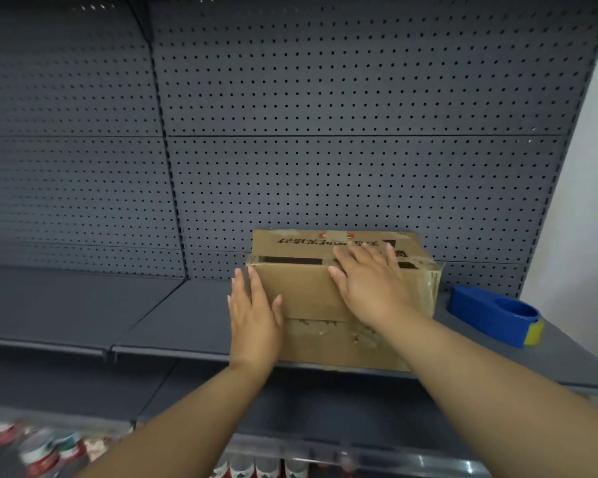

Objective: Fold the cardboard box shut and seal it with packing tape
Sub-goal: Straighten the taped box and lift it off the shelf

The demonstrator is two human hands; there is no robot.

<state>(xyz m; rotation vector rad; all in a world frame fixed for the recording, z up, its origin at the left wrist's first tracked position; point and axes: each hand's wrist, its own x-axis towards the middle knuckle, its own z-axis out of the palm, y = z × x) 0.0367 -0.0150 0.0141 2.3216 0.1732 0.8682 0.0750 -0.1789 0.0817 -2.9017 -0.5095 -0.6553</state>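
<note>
A worn brown cardboard box (308, 298) with dark printed characters on top stands on a grey metal shelf (173, 326). Its top flaps lie folded down, with a dark gap left between them. My left hand (252, 315) lies flat with straight fingers against the box's near left corner. My right hand (370, 281) presses flat on the top flaps, fingers spread across the seam. A blue tape dispenser (494, 315) with a yellow end sits on the shelf to the right of the box, apart from both hands.
Grey pegboard (325, 132) backs the shelf right behind the box. The shelf stretches bare to the left. On a lower shelf stand bottles with red and white labels (42, 453). A white wall (587, 201) borders the unit on the right.
</note>
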